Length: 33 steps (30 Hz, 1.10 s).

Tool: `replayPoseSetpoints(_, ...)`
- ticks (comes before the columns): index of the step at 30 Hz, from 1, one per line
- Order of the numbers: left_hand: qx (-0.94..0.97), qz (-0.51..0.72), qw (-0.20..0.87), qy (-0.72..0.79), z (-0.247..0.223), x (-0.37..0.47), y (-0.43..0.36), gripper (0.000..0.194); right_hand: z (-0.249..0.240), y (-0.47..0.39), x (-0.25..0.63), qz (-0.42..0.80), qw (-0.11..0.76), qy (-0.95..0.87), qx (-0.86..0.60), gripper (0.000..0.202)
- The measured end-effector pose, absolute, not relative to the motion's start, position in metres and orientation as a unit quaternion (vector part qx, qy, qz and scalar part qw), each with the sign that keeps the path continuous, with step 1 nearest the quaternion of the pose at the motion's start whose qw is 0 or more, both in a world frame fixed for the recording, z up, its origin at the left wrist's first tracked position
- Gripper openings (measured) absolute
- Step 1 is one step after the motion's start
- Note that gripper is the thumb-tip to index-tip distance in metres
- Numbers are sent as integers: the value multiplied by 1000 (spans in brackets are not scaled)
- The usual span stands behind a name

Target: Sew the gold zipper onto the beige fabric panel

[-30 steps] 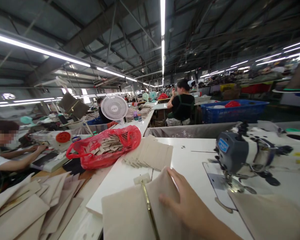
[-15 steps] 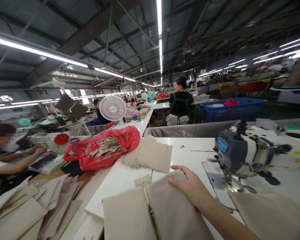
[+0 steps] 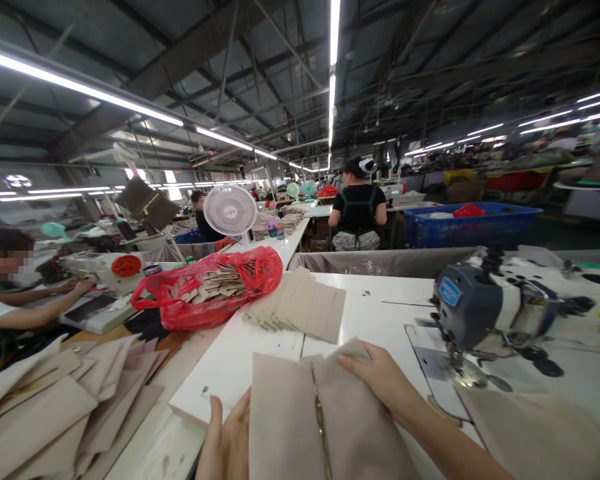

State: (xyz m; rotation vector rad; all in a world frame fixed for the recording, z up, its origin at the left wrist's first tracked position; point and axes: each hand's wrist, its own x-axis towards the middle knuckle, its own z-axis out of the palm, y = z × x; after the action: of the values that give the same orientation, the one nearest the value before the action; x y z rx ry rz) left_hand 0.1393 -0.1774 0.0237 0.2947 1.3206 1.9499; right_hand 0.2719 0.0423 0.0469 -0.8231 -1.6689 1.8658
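At the near edge of the bench [image 3: 240, 360], your hands hold the beige zippered panel [image 3: 325, 427]: left hand [image 3: 227, 443] cupped under its left edge, right hand [image 3: 385, 383] spread flat on top. Keep the zipper [image 3: 321, 427] straight and the fabric smooth.

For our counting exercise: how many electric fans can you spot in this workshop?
3: a white desk fan behind the red bag, and two small teal fans far down the row. Others may be hidden.
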Motion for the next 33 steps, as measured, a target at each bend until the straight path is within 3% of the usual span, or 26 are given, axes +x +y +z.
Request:
replayPoseSetpoints(8, 139, 699, 222, 665, 14, 127, -160, 87, 52, 44, 274, 609, 258, -688, -300, 37)
replayPoseSetpoints(11, 151, 690, 164, 689, 11, 122, -170, 79, 45, 57, 277, 557, 270, -721, -311, 34)
replayPoseSetpoints(14, 172, 609, 64, 772, 4, 112, -186, 67, 27, 67, 274, 501, 225, -780, -300, 25)
replayPoseSetpoints(16, 239, 515, -21, 823, 2, 107, -192, 57, 18, 67, 269, 407, 222, -829, -313, 21)
replayPoseSetpoints(19, 377, 437, -71, 814, 10, 106, -177, 36, 20, 56, 258, 212, 260, -893, -299, 35)
replayPoseSetpoints(21, 439, 425, -65, 789, 21, 108, -151, 33, 28, 45, 246, 162, 238, -923, -255, 31)
replayPoseSetpoints(26, 422, 372, 55, 825, 35, 103, -89, 26, 31, 28, 221, 220, 138, -930, -261, 16)
replayPoseSetpoints(33, 410, 381, 196, 805, 36, 87, -101, 17, 34, 25, 229, 339, 135, -891, -270, 8)
